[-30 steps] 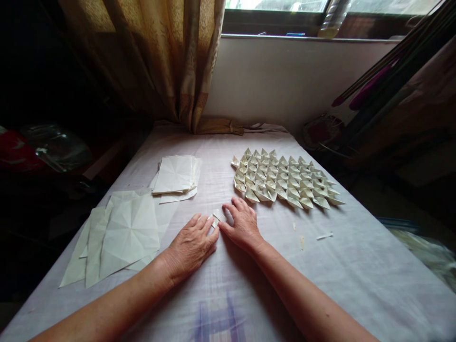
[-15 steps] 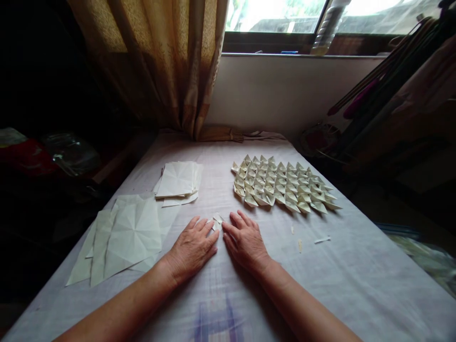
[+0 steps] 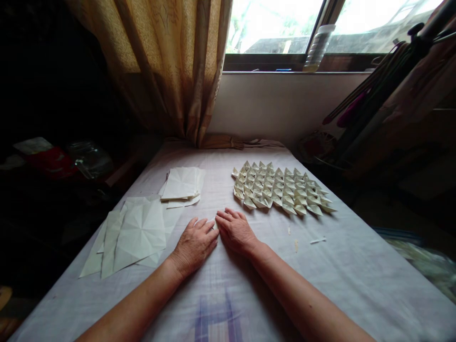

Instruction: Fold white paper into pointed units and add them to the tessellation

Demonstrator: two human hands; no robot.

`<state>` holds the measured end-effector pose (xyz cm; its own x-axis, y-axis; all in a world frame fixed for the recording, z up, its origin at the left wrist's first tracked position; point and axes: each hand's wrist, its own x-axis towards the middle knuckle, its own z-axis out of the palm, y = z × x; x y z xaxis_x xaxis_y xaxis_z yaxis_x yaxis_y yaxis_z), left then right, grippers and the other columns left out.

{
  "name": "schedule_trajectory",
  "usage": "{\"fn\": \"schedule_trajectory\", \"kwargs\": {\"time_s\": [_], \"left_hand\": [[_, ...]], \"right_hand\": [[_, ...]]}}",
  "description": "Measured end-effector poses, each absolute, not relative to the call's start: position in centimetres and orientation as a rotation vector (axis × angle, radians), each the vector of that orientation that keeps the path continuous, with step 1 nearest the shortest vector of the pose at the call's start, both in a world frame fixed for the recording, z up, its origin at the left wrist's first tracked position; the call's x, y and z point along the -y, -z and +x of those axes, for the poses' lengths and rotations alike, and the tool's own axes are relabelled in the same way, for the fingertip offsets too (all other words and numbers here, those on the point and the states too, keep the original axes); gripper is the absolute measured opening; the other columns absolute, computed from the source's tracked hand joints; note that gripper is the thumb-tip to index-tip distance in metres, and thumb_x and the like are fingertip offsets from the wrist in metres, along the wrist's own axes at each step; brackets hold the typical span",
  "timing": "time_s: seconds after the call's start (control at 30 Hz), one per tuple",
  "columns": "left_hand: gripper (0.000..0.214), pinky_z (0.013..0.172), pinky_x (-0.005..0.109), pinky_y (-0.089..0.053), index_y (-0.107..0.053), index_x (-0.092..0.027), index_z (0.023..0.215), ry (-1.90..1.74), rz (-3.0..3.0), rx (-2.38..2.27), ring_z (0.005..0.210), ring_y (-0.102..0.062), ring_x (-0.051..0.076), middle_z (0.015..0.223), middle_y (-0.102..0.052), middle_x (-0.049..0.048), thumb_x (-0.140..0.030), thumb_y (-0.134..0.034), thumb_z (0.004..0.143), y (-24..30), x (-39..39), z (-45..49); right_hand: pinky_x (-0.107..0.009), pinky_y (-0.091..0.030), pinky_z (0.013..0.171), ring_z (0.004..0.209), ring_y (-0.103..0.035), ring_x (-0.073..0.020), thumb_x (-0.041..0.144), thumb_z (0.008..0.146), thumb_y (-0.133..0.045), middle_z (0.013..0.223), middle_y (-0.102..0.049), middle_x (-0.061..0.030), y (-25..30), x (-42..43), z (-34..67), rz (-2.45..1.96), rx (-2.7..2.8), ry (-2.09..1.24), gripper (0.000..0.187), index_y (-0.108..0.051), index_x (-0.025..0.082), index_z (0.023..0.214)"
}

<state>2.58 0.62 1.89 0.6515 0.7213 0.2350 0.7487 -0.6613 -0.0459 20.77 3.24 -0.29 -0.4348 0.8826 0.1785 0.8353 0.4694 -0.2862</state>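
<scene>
A small folded piece of white paper (image 3: 214, 226) lies on the cloth between my hands, with only a sliver showing. My left hand (image 3: 195, 242) rests palm down on its left, fingers stretched out and fingertips at the paper. From the right, my right hand (image 3: 235, 230) lies over the paper, its fingers flat and close together, hiding most of it. Beyond my right hand stand many folded paper boats (image 3: 280, 187), set in tight rows.
Creased paper sheets (image 3: 140, 232) are spread left of my left hand, with a neater paper stack (image 3: 181, 183) behind them. A thin white stick (image 3: 318, 240) and small scraps (image 3: 296, 245) lie at right. A curtain (image 3: 167, 71) hangs at the table's far end.
My right hand has moved left and slightly up over the small folded paper, covering more of it. My left hand stays beside it. The camera view has tilted up a little.
</scene>
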Motion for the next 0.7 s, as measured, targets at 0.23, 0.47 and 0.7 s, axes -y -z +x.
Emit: {"fn": "schedule_trajectory", "kwargs": {"time_s": [0.23, 0.47, 0.7], "left_hand": [[0.029, 0.106, 0.049, -0.036, -0.063, -0.025, 0.121, 0.307, -2.697, 1.338, 0.12, -0.056, 0.026, 0.129, -0.065, 0.0068, -0.029, -0.051, 0.095, -1.1, 0.0, 2.7], [0.021, 0.106, 0.051, -0.036, -0.064, -0.025, 0.112, 0.369, -2.688, 1.384, 0.121, -0.055, 0.027, 0.127, -0.066, 0.005, -0.03, -0.055, 0.094, -1.3, 0.0, 2.9], [0.022, 0.105, 0.047, -0.037, -0.063, -0.018, 0.105, 0.411, -2.663, 1.424, 0.103, -0.062, 0.024, 0.102, -0.071, 0.0071, -0.035, -0.062, 0.091, -1.5, -1.5, 3.8]], "right_hand": [[-0.045, -0.032, 0.108, 0.137, -0.042, -0.0258, 0.03, 0.097, -0.046, 0.143, -0.056, -0.0055, 0.5, -2.9, 20.9, -1.452, 2.411, -0.225, 0.036, -0.059, 0.027, 0.131], [-0.045, -0.033, 0.108, 0.137, -0.041, -0.0289, 0.029, 0.087, -0.058, 0.147, -0.047, -0.0138, 0.3, -3.8, 21.0, -1.547, 2.348, -0.273, 0.045, -0.059, 0.023, 0.131], [-0.042, -0.033, 0.108, 0.133, -0.046, -0.0258, 0.025, 0.084, -0.059, 0.139, -0.056, -0.0101, 0.5, -3.9, 21.5, -1.527, 2.25, -0.321, 0.032, -0.067, 0.021, 0.115]]}}
